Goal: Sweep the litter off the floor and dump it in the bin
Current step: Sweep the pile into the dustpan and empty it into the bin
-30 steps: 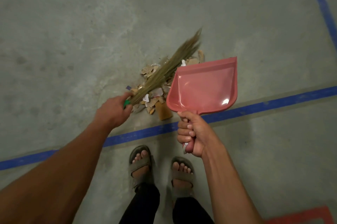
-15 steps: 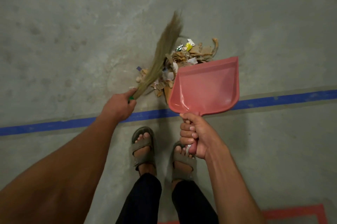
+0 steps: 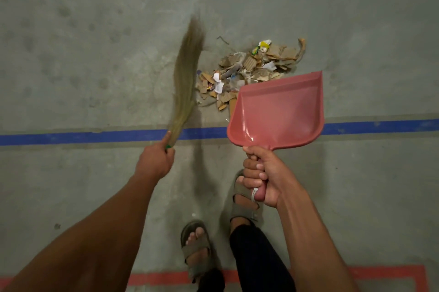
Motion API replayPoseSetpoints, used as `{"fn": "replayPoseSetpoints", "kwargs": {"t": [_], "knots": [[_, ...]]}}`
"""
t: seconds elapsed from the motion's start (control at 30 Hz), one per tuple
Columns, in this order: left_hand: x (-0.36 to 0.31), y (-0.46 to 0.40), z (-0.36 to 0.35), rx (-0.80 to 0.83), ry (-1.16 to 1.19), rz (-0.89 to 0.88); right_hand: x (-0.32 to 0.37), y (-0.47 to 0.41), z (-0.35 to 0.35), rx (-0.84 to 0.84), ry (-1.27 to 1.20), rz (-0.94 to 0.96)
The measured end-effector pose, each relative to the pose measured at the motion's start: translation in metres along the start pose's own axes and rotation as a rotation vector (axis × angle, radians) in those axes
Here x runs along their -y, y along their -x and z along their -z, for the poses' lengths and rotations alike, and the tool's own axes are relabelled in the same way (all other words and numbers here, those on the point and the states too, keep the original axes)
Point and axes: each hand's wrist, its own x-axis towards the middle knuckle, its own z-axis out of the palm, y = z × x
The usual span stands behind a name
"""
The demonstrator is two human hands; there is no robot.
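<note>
The broom [image 3: 187,77], gripped by the left hand [image 3: 155,163], has swung left off the litter [image 3: 249,70], while the right hand [image 3: 263,177] grips the empty dustpan [image 3: 278,113], so scooping remains.

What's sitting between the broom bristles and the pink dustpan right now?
In the head view, the litter pile of cardboard and paper scraps lies on the floor between the broom and the dustpan.
</note>
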Motion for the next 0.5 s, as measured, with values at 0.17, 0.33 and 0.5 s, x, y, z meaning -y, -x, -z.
{"fn": "replayPoseSetpoints", "kwargs": {"t": [0.17, 0.33, 0.5], "knots": [[-0.010, 0.037, -0.014, 0.029, 0.124, -0.153, -0.021, 0.006, -0.010, -0.003, -0.011, 0.005], [-0.004, 0.067, -0.002, -0.072, 0.166, -0.189, -0.046, 0.007, -0.015, 0.016, -0.007, 0.000], [0.003, 0.078, 0.018, -0.132, 0.046, -0.212, -0.062, 0.010, -0.014, 0.025, -0.036, -0.024]]}}
